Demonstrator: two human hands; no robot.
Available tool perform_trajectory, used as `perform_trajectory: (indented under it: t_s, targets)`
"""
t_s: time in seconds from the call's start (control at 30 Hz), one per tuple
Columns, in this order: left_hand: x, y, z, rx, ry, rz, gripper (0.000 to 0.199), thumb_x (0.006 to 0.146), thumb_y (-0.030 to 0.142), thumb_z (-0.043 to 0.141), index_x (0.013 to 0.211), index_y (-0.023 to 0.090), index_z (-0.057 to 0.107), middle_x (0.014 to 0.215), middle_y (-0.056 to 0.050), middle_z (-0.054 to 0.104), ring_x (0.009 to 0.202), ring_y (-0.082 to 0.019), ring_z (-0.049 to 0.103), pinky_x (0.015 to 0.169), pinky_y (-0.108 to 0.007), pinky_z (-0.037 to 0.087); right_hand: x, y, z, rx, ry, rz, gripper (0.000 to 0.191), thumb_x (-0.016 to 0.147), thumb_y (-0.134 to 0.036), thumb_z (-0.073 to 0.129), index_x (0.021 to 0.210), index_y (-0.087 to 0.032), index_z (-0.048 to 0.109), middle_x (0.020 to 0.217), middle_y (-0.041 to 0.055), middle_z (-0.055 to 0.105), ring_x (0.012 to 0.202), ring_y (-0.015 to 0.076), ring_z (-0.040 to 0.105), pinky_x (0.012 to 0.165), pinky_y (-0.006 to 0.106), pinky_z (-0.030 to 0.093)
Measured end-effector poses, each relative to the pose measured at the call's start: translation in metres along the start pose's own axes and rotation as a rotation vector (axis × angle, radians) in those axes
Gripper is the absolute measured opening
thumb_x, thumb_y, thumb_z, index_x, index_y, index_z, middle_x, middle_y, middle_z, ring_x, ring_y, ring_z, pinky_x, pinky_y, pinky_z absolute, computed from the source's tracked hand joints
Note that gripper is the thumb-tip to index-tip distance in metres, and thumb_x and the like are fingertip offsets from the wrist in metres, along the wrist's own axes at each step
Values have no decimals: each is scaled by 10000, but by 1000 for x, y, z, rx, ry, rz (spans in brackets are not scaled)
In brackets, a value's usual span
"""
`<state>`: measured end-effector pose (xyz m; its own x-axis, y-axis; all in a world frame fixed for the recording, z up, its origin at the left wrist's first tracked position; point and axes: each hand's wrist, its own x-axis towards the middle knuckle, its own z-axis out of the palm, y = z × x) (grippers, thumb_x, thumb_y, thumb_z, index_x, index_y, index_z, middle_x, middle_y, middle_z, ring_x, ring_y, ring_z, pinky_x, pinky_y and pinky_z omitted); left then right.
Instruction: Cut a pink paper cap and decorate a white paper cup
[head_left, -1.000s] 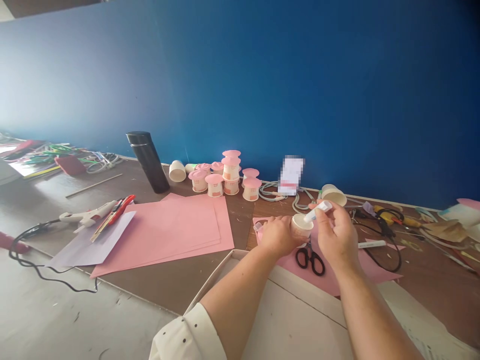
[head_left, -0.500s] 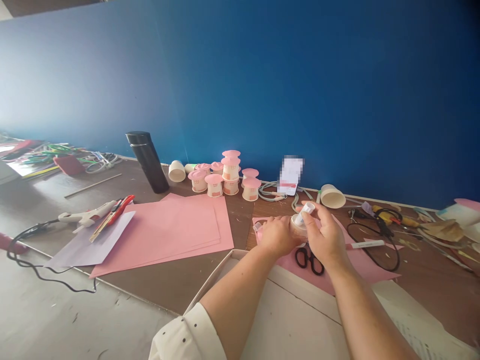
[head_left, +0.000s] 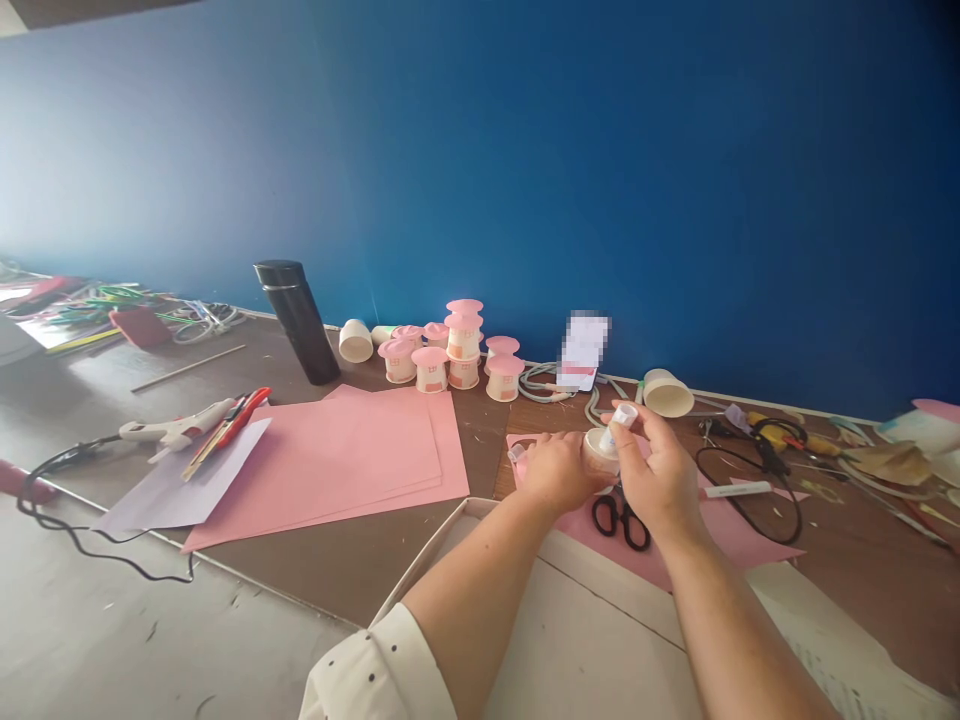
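Observation:
My left hand (head_left: 559, 472) is closed round a small paper cup (head_left: 600, 455), bottom up over the pink sheet. In my right hand (head_left: 660, 470) is a white glue stick (head_left: 618, 428), tilted, its lower end against the top of the cup. Black-handled scissors (head_left: 621, 520) lie just below the cup, their blades hidden. A clear cap (head_left: 517, 453) lies left of my left hand. Right of my right hand is a white marker (head_left: 739, 489).
Small cup houses with pink roofs (head_left: 464, 345) stand by the blue wall. Further left are a black bottle (head_left: 298, 325), pink sheets (head_left: 345, 455), a glue gun (head_left: 176, 425) and a red cutter (head_left: 229, 430). A phone (head_left: 583, 350) leans at the back; cables lie on the right.
The glue stick and my right hand have shifted slightly right along the cup's top. My left hand keeps its hold on the cup.

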<state>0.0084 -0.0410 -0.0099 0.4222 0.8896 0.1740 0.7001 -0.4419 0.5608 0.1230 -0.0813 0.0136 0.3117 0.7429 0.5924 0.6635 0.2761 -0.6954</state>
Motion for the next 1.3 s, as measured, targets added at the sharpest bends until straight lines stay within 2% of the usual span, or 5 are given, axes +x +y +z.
perform_trajectory:
  t_s: [0.3,0.47,0.6,0.9,1.3]
  targets:
    - [-1,1,-2,11,-18,-8,486,707,602,548,991,209,580,997,-54,663,991,-263,565,893,-371,428,1,3,1,111,-58,86,367,849,-444,523,1126,-211,584,1017,84,690,947,217,643,844,395,496]
    - [0,0,-1,-8,-13,1,527,665,603,598,1022,216,572,1036,-48,656,1021,-265,554,898,-368,427,3,4,1,106,65,118,360,846,-431,536,1131,-216,585,1029,75,692,1000,211,630,911,404,462]
    - [0,0,-1,-12,-31,-27,546,655,614,598,1037,225,568,1042,-55,653,1037,-275,550,877,-368,434,3,3,0,180,-11,142,379,847,-450,530,1129,-205,590,1016,88,694,958,215,644,837,382,500]
    - [-1,3,-3,19,-44,-56,533,653,627,602,1015,237,561,1051,-42,648,1054,-268,541,890,-371,430,4,4,-1,139,151,86,378,860,-423,518,1157,-195,568,1036,96,689,1031,224,623,907,420,470]
    - [0,1,-1,1,-16,1,472,708,587,544,1001,219,570,1017,-55,656,1000,-268,559,898,-369,418,3,3,9,-17,83,76,313,850,-406,530,1103,-230,581,1033,55,694,1000,211,626,898,391,454]
